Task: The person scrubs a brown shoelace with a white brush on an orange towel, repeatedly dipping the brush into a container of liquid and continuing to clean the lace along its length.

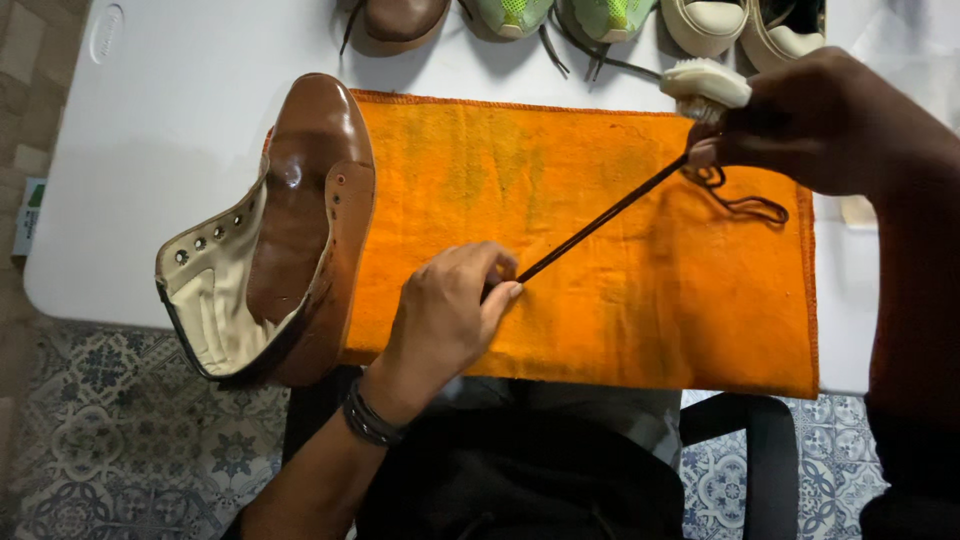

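My left hand (447,310) pinches one end of a dark brown shoelace (600,220) against the orange towel (600,310). The lace runs taut up and to the right to my right hand (810,120), which grips a white brush (706,84) and presses on the lace; the lace's loose end curls on the towel just beyond. A brown leather boot (300,220) without lace lies on its side at the towel's left edge, its cream lining and eyelets showing.
The towel lies on a white table (170,150). Along the table's far edge stand a brown shoe (400,20), two green sneakers (560,15) and cream shoes (740,25). A patterned tile floor (100,450) and a black chair arm (760,440) lie below.
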